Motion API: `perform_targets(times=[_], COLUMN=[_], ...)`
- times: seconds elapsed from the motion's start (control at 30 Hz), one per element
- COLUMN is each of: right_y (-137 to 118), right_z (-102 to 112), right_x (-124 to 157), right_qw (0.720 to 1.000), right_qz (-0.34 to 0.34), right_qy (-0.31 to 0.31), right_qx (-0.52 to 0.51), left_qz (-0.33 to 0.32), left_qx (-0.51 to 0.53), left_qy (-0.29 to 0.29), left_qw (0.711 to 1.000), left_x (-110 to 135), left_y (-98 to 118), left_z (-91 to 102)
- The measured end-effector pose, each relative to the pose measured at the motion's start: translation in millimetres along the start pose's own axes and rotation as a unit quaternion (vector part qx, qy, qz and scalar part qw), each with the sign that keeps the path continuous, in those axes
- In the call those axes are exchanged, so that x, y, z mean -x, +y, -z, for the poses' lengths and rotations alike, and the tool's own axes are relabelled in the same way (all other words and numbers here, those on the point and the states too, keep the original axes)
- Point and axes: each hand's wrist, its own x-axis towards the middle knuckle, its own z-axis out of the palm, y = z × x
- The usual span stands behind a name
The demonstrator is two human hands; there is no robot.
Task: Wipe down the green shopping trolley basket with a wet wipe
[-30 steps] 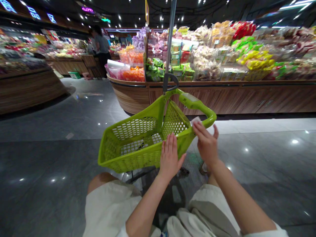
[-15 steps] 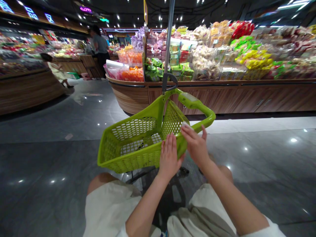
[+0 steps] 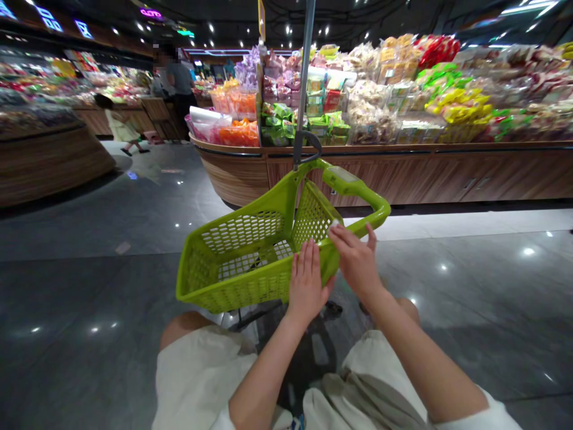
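A lime-green shopping cart [image 3: 255, 291] with perforated basket walls stands before my knees, turned sideways. My left hand [image 3: 307, 282] lies flat over the near side wall, fingers straight and resting on the rim. Close beside it, my right hand [image 3: 355, 257] presses a small white wad, like tissue [image 3: 334, 224], against the rim just below the handle [image 3: 376, 210]. Its fingers cover most of the wad. A grey pole [image 3: 304, 77] with a curved grip rises from the cart's far corner.
Behind the cart runs a wooden display counter [image 3: 380, 174] heaped with packaged snacks [image 3: 459, 107]. A curved wooden counter [image 3: 49, 158] stands at the left. A small walking person [image 3: 120, 124] and a standing person [image 3: 181, 83] are farther back. Glossy grey tiles [image 3: 483, 304] surround the cart.
The small person in the background has walked to the right. My hands and the cart have hardly moved; the view has shifted very slightly.
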Motion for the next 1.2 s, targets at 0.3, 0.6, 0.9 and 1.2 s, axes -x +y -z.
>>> perform_targets(times=[0.3,0.6,0.9,1.2], right_y=[69,-10,73,21], right_z=[22,0,25,6], right_x=[-17,5,-18,8], right_qw=[0.996,0.994,0.991,0.997], right_qz=[-0.086,0.058,-0.123,0.059], right_qy=[0.011,-0.078,0.041,-0.035], right_qx=[0.015,-0.053,0.034,-0.030], left_qz=[-0.010,-0.012,0.003,-0.009], left_qx=[-0.007,0.003,-0.008,-0.001], left_qy=[-0.010,-0.006,-0.003,-0.005], left_qw=[1.000,1.000,1.000,1.000], left_x=[0,0,0,1], left_y=[-4,-2,1,-5], left_z=[2.4,0.2,-2.6,1.4])
